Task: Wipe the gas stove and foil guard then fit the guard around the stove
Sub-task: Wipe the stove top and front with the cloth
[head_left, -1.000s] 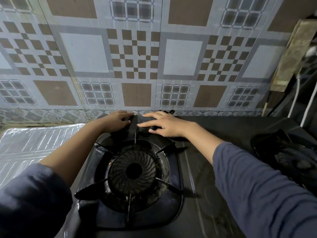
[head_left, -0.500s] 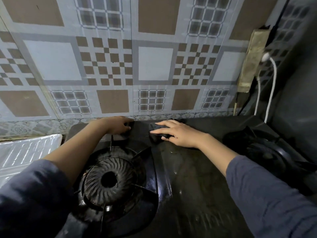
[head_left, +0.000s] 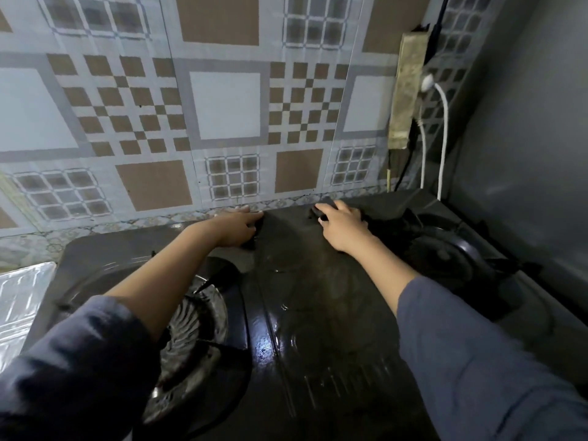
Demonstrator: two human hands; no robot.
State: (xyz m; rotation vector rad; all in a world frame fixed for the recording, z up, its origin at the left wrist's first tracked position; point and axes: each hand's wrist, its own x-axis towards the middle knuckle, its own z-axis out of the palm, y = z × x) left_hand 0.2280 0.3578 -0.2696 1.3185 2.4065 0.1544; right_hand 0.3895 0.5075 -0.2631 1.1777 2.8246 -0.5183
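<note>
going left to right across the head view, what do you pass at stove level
foil guard → left burner → left hand → right hand → right burner → grey side wall

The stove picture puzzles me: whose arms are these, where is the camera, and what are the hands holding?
No machine here: a person wears a wide-angle camera on the head, looking forward and down, so you see their own arms in grey-blue sleeves. Below is a black gas stove with a burner at the left and another at the right, against a tiled wall. The left hand and the right hand both press on something dark at the stove's back edge, apparently a cloth; it is too dark to be sure. The shiny foil guard lies off to the left, not yet fitted.
</note>
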